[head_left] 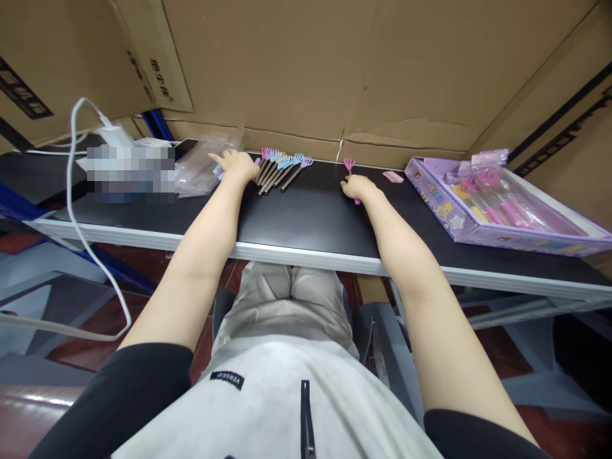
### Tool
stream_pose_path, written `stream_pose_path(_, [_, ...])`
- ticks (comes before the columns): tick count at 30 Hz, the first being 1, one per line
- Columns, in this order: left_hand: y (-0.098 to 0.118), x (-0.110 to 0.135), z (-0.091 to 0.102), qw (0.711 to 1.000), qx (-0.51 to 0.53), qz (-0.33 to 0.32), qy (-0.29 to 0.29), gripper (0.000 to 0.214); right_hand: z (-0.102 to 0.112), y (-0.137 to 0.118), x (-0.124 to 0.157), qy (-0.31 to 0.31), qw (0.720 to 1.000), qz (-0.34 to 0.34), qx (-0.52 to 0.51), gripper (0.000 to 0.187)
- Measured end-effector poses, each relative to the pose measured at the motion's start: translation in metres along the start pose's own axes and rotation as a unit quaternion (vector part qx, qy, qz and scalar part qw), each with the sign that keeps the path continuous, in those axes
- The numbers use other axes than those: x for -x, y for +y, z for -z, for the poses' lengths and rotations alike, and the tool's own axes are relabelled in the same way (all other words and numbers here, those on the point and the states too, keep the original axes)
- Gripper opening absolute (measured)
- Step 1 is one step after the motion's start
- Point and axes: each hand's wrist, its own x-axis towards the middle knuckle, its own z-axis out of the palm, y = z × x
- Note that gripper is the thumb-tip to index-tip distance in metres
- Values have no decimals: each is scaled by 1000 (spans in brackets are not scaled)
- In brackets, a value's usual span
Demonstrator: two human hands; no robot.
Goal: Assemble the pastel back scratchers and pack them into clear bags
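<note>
My right hand (359,187) is closed around a small back scratcher with a pink claw head (349,163); a bit of its pink handle shows below my fingers. At the left, my left hand (235,166) rests over some coloured handle pieces (218,172), fingers apart and one stretched out to the left. My palm hides most of these pieces. Just right of that hand lies a row of metal back scratcher rods (277,172) with claw heads in pink, blue, yellow and purple. A clear plastic bag (194,172) touches the area by my left fingers.
On the right stands a purple display box (437,201) holding wrapped pink and yellow pieces. A small pink card (393,176) lies beside it. A white cable (71,166) loops down at the left. Cardboard walls (287,70) close off the back of the black table (306,223).
</note>
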Motion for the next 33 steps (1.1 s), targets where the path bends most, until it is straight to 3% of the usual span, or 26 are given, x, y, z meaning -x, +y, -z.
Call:
stream_pose_path(3, [15,9,1,998,-11,54,7,77,-1,1,-2,-1,1000,0,1,59])
stream_pose_path(9, [44,31,6,998,-31,15,-49,69,-2,0,-4,3,1000,0,10,59])
stream_pose_path(14, [53,39,10,997,-61,-5,-55,61,-1,0,-3,-4,1000,-1,11,60])
stream_pose_path(18, [51,38,12,998,-47,-27,-40,61,0,0,-2,-9,1000,-1,14,60])
stream_pose_path(23, [42,42,26,999,-33,15,6,61,2,-2,2,-9,1000,-3,12,59])
stream_pose_path(28, [30,43,39,996,-46,77,-16,62,4,-3,6,-14,1000,-5,11,59])
stream_pose_path(33, [23,37,34,997,-43,65,-14,67,4,-3,5,-9,1000,-2,18,57])
